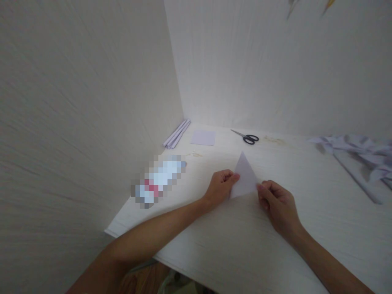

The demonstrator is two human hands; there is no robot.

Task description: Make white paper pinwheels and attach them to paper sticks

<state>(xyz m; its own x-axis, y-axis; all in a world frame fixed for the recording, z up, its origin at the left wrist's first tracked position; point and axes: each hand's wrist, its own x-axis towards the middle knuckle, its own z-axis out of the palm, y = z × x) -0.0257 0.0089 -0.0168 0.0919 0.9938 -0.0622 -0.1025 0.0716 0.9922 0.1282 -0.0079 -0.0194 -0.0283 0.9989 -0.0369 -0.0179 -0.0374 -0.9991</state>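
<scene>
White table [330,220] spreads beneath a paper triangle [246,179], pinched by the left hand [221,185] along its left edge, the right hand [279,205] at its right corner.

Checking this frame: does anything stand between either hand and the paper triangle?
Nothing visible does. The left hand holds the paper triangle by its left side, and the right hand is at its right corner. The scissors lie farther back, apart from both hands.
</scene>
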